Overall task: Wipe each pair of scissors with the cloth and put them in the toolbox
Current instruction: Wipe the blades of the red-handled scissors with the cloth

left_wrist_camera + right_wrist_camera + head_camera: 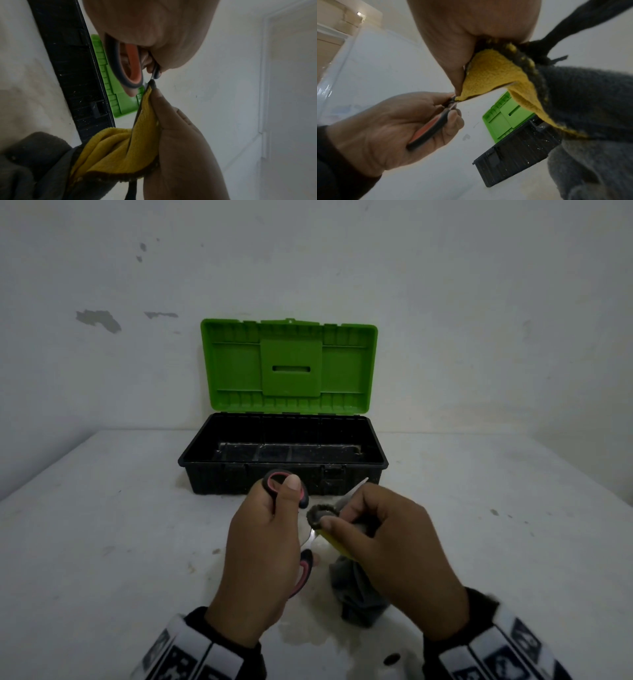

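Observation:
My left hand [265, 546] grips a pair of scissors [279, 482] by its black and pink handles, above the table in front of the toolbox. The blades point right, and one tip [361, 484] sticks out past my right hand. My right hand [387, 546] pinches a grey and yellow cloth [356, 587] folded round a blade. The yellow side of the cloth [120, 148] lies against the blade in the left wrist view. In the right wrist view the cloth [488, 75] wraps the blade, and my left hand [388, 128] holds the scissors' handle [429, 129].
The toolbox [284, 453] stands open at the back of the white table [102, 525], against the wall, with its green lid [289, 364] upright. Its black tub looks dark inside. A dark spot [392, 658] lies on the table near its front edge.

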{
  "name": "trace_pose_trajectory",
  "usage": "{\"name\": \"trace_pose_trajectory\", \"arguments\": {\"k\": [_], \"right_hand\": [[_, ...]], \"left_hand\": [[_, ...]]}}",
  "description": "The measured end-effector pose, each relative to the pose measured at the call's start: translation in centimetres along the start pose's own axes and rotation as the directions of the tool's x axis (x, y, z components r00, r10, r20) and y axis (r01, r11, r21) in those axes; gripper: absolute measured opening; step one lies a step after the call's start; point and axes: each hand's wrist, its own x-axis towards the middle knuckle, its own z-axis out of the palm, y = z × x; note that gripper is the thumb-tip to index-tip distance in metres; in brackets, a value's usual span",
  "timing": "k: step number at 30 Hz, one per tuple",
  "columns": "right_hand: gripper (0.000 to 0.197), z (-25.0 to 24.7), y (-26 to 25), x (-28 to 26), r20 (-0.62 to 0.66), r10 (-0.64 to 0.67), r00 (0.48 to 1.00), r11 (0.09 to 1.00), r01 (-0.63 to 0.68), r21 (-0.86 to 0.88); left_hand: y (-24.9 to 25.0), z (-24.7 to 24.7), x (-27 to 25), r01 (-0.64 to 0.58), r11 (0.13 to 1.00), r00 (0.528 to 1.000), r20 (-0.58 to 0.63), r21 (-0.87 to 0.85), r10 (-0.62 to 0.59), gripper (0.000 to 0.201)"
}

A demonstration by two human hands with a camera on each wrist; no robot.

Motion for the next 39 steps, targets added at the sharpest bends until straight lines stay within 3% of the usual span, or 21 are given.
{"name": "trace_pose_trajectory", "arguments": {"k": [8, 15, 21, 24, 29, 33, 34, 37, 39], "right_hand": [[0.03, 0.1, 0.5, 1.0, -0.069, 0.15, 0.986, 0.988, -0.146, 0.05], [0.04, -1.8, 2.7, 3.1, -0.131, 0.32, 0.938, 0.936, -0.292, 0.196], [0.036, -3.7, 4.3, 3.8, -0.182, 0.389, 0.903, 0.914, -0.354, 0.198], [0.023, -3.6, 3.1, 3.2, -0.112, 0.377, 0.919, 0.916, -0.353, 0.19], [0.015, -1.0, 0.9, 1.8, 0.137, 0.36, 0.923, 0.921, -0.375, 0.108], [0.03, 1.1, -0.1, 1.3, 0.289, 0.42, 0.86, 0.854, -0.482, 0.196], [0.034, 1.4, -0.3, 1.4, 0.319, 0.463, 0.827, 0.799, -0.545, 0.254], [0.042, 2.1, -0.6, 2.0, 0.398, 0.624, 0.673, 0.523, -0.737, 0.428], [0.05, 2.2, -0.2, 2.4, 0.444, 0.653, 0.614, 0.428, -0.782, 0.453]], "left_hand": [[-0.5, -0.6, 0.1, -0.141, 0.989, 0.99, 0.015, 0.052, 0.14, 0.034], [-0.6, -0.6, -0.2, -0.144, 0.989, 0.989, 0.03, 0.037, 0.142, 0.033], [-0.6, -0.9, 0.2, -0.195, 0.979, 0.981, 0.022, 0.058, 0.194, 0.034], [-1.1, -1.0, 0.9, -0.285, 0.947, 0.958, 0.007, 0.147, 0.287, 0.031], [-2.2, -0.7, 1.9, -0.395, 0.868, 0.912, 0.014, 0.3, 0.41, 0.033], [-3.0, -0.2, 1.9, -0.502, 0.769, 0.854, 0.087, 0.396, 0.513, 0.035], [-3.0, -0.2, 1.8, -0.541, 0.724, 0.829, 0.126, 0.429, 0.545, 0.035], [-2.7, -0.4, 1.7, -0.618, 0.609, 0.771, 0.232, 0.497, 0.594, 0.037], [-2.7, -0.5, 1.9, -0.643, 0.57, 0.752, 0.278, 0.512, 0.598, 0.045]]}}
